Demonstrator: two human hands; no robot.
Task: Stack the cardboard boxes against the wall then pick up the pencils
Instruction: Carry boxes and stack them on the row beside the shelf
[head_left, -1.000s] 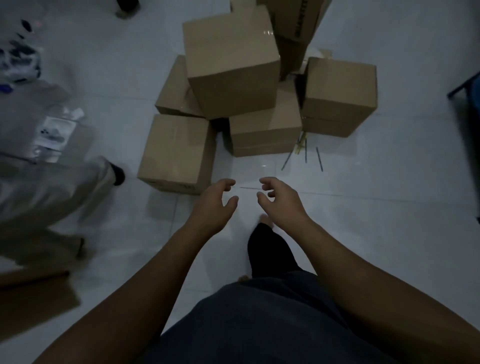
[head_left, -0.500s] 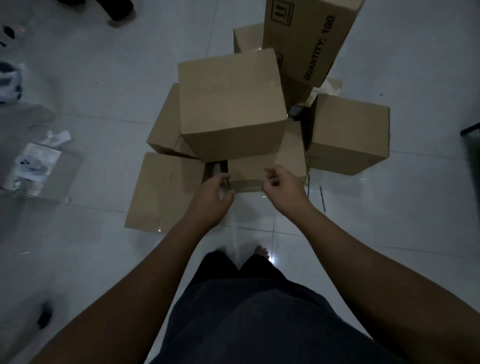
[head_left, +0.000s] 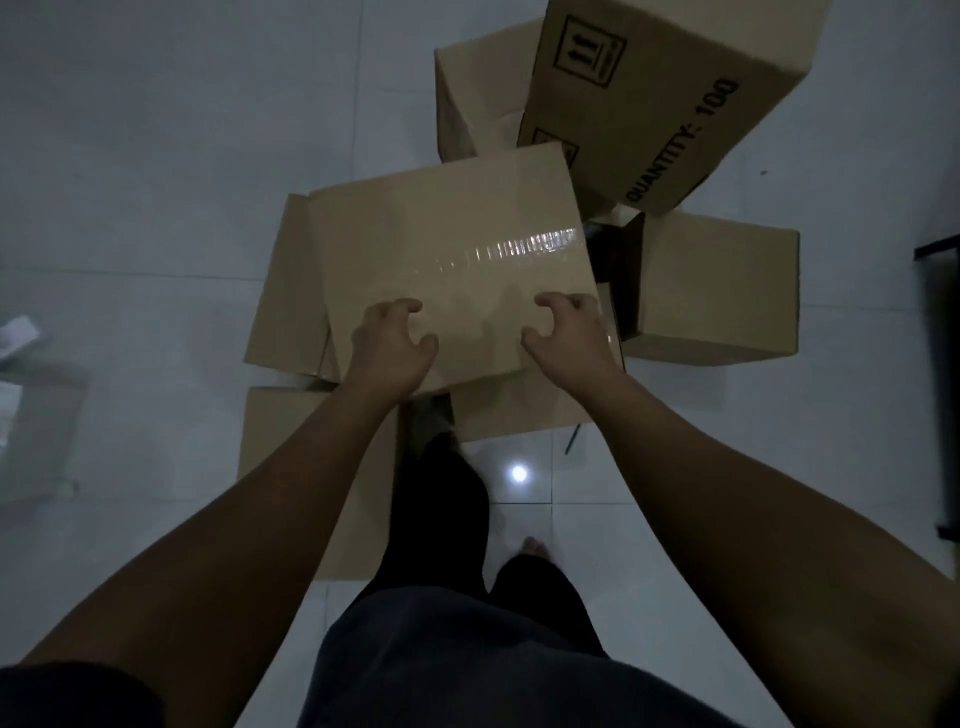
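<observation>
Left hand (head_left: 392, 348), right hand (head_left: 569, 332): advanced since the earlier frame, now over top box (head_left: 452, 244). Fingers half-curled and spread, gripping nothing; contact with the box unclear. Top box: taped, resting on lower boxes (head_left: 717, 291). Pencil (head_left: 572, 440): on floor (head_left: 156, 156), just beside lower boxes.
</observation>
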